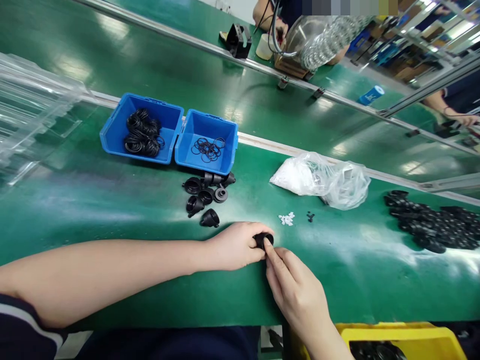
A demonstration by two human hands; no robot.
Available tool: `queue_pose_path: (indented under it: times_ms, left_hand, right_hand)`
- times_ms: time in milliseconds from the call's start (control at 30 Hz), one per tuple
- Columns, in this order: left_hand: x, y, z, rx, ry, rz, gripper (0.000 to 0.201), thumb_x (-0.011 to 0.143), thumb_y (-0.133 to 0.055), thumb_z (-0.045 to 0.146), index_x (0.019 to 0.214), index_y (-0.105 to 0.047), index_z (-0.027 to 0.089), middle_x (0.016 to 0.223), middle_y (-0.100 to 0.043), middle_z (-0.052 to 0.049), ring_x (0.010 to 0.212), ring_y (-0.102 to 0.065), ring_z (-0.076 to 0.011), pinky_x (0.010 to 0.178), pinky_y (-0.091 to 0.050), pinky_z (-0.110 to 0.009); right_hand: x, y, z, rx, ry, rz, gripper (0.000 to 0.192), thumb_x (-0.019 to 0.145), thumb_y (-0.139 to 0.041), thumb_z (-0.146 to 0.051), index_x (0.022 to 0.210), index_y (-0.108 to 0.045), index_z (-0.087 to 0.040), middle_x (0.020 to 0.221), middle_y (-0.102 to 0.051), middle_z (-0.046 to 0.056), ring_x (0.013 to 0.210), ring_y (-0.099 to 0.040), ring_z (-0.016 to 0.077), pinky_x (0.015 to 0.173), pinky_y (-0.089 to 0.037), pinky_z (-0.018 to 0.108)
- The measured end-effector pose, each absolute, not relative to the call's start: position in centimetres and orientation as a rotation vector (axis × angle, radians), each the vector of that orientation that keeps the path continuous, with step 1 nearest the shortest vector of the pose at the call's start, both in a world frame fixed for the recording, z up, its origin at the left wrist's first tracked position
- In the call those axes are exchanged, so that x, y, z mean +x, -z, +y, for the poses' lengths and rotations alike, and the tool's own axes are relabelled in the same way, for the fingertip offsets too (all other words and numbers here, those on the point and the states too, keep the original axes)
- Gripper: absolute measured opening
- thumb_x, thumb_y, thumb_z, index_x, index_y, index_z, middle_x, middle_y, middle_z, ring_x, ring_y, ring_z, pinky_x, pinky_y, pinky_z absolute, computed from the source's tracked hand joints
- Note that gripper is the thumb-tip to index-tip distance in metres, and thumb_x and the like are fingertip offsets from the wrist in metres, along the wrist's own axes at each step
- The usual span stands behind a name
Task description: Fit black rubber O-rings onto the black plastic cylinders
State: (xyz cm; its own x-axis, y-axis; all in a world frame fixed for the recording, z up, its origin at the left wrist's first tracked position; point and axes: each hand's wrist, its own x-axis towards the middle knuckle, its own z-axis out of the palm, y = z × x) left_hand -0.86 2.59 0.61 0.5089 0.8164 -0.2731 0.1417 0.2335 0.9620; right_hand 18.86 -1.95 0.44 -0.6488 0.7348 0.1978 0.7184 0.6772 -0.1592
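My left hand [240, 246] is closed round a small black cup-shaped plastic part [268, 237], its open mouth facing right. The fingers of my right hand [296, 285] are drawn together at that mouth, the index fingertip at the rim. Whatever my right fingers may pinch is hidden. Several similar black cup-shaped parts [210, 218] lie on the green table [210, 300] beyond my left wrist. Past my hands sit a little heap of small white pieces [287, 218] and a few tiny black pieces [310, 216].
Two blue bins hold black rubber rings: bundles [142, 132] in the left bin [112, 142], loose rings [208, 150] in the right bin [228, 160]. A plastic bag [315, 177] and a black parts pile [431, 222] lie right. A yellow crate [397, 332] stands below; co-workers' hands are beyond.
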Motion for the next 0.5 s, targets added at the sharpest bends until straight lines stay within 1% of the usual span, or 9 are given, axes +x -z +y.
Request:
queue_pose_path:
  times_ms: [100, 133, 200, 267, 300, 400, 500]
  left_hand:
    - [-0.7, -0.2, 2.6, 1.188, -0.6, 0.908, 0.042, 0.075, -0.063, 0.008, 0.116, -0.061, 0.014, 0.069, -0.056, 0.004, 0.06, -0.054, -0.0116, 0.063, -0.044, -0.025]
    - [-0.7, 0.1, 2.5, 1.121, -0.627, 0.852, 0.041, 0.075, -0.064, 0.009, 0.115, -0.06, 0.014, 0.075, -0.06, 0.001, 0.066, -0.058, -0.0129, 0.066, -0.046, -0.026]
    - [-0.6, 0.4, 2.4, 0.961, -0.684, 0.705, 0.04, 0.075, -0.067, 0.011, 0.114, -0.057, 0.015, 0.092, -0.064, -0.004, 0.082, -0.066, -0.0171, 0.077, -0.05, -0.029]
    - [-0.6, 0.3, 2.3, 0.817, -0.711, 0.588, 0.039, 0.076, -0.069, 0.013, 0.113, -0.056, 0.015, 0.105, -0.064, -0.008, 0.097, -0.067, -0.0215, 0.089, -0.05, -0.035]
    - [-0.6, 0.2, 2.3, 0.773, -0.709, 0.562, 0.039, 0.078, -0.069, 0.015, 0.114, -0.055, 0.015, 0.109, -0.063, -0.009, 0.101, -0.068, -0.023, 0.092, -0.049, -0.037]
    - [-0.9, -0.5, 2.4, 0.74, -0.691, 0.564, 0.037, 0.082, -0.069, 0.02, 0.116, -0.055, 0.015, 0.12, -0.06, -0.013, 0.102, -0.068, -0.0248, 0.093, -0.05, -0.04]
    - [-1.1, -1.1, 2.5, 0.776, -0.683, 0.586, 0.037, 0.084, -0.069, 0.027, 0.117, -0.056, 0.016, 0.125, -0.059, -0.014, 0.104, -0.068, -0.0256, 0.093, -0.051, -0.04]
  right_hand:
    - [18.8, -0.8, -1.9, -1.155, -0.148, -2.62, 0.065, 0.092, -0.05, -0.008, 0.152, -0.029, -0.02, 0.101, -0.061, 0.013, 0.085, -0.06, 0.0241, 0.069, -0.054, 0.038]
    - [18.8, -0.9, -1.9, -1.164, -0.177, -2.565, 0.065, 0.091, -0.052, -0.007, 0.151, -0.03, -0.02, 0.102, -0.06, 0.013, 0.086, -0.06, 0.0234, 0.07, -0.055, 0.037]
    - [18.9, -1.0, -2.0, -1.189, -0.195, -2.403, 0.066, 0.089, -0.055, -0.004, 0.149, -0.034, -0.02, 0.102, -0.059, 0.013, 0.087, -0.06, 0.0221, 0.072, -0.055, 0.035]
    - [19.1, -1.1, -1.9, -1.212, -0.167, -2.247, 0.066, 0.087, -0.056, -0.002, 0.147, -0.038, -0.021, 0.098, -0.059, 0.011, 0.086, -0.059, 0.0214, 0.073, -0.055, 0.035]
    - [19.1, -1.2, -1.8, -1.216, -0.16, -2.198, 0.065, 0.086, -0.056, -0.001, 0.146, -0.04, -0.021, 0.095, -0.059, 0.01, 0.085, -0.059, 0.0212, 0.074, -0.055, 0.035]
    - [19.2, -1.1, -1.4, -1.215, -0.204, -2.147, 0.063, 0.087, -0.055, -0.001, 0.145, -0.042, -0.022, 0.094, -0.059, 0.01, 0.085, -0.059, 0.0205, 0.073, -0.056, 0.035]
    - [19.1, -0.6, -1.2, -1.21, -0.274, -2.149, 0.06, 0.089, -0.051, -0.002, 0.144, -0.041, -0.021, 0.1, -0.059, 0.011, 0.09, -0.06, 0.0204, 0.075, -0.056, 0.034]
